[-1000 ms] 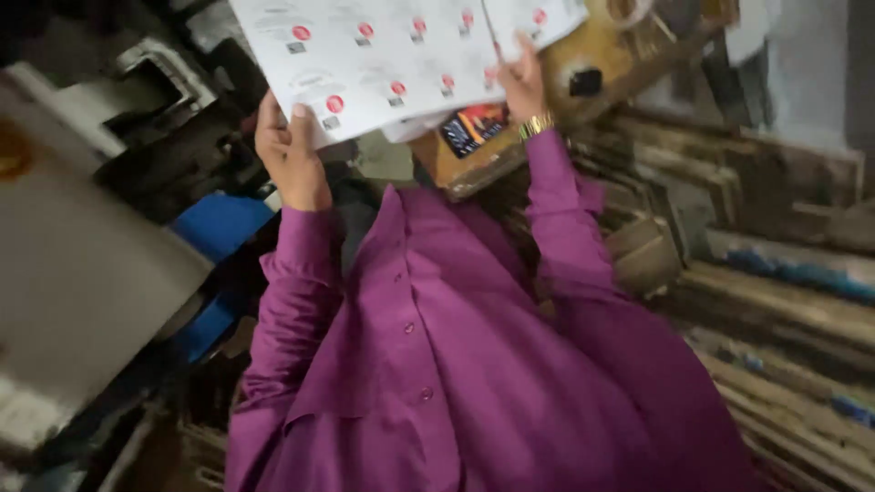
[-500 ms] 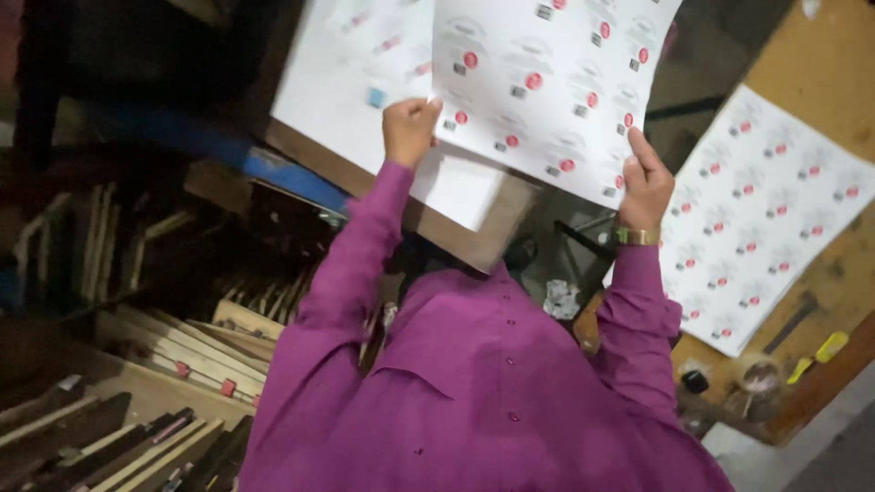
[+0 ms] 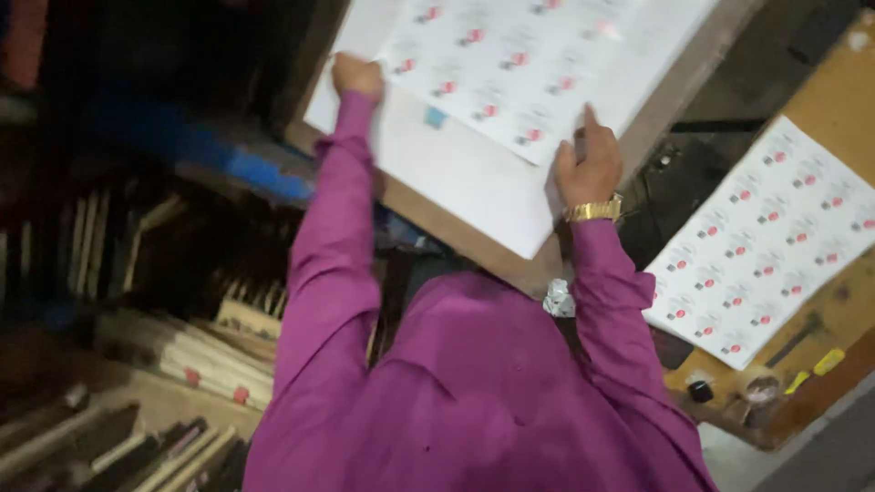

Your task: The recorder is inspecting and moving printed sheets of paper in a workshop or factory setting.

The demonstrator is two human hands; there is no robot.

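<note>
Overhead, the left hand [image 3: 357, 75] pinches the printed label sheet's [image 3: 538, 64] near-left corner while the right hand [image 3: 591, 164] presses flat, fingers spread, on its lower edge; a second red-dotted sheet [image 3: 775, 237] lies right of the right hand on the counter [image 3: 825, 100].

Quick count of what's around: two hands in frame, left hand [image 3: 357, 75] up top left of centre and right hand [image 3: 588, 166] right of centre, one gold wristwatch [image 3: 592, 211] on the right one. Two printed sheets covered in red dots, the big sheet [image 3: 538, 55] at the top and a second sheet [image 3: 775, 237] at the right. One plain white sheet [image 3: 456, 173] under the big one. One small blue tab [image 3: 436, 117] on it. One roll of tape [image 3: 756, 387] and one yellow marker [image 3: 828, 362], both lower right. The stacked boards [image 3: 182, 355] on the left are too blurry to count.
</note>
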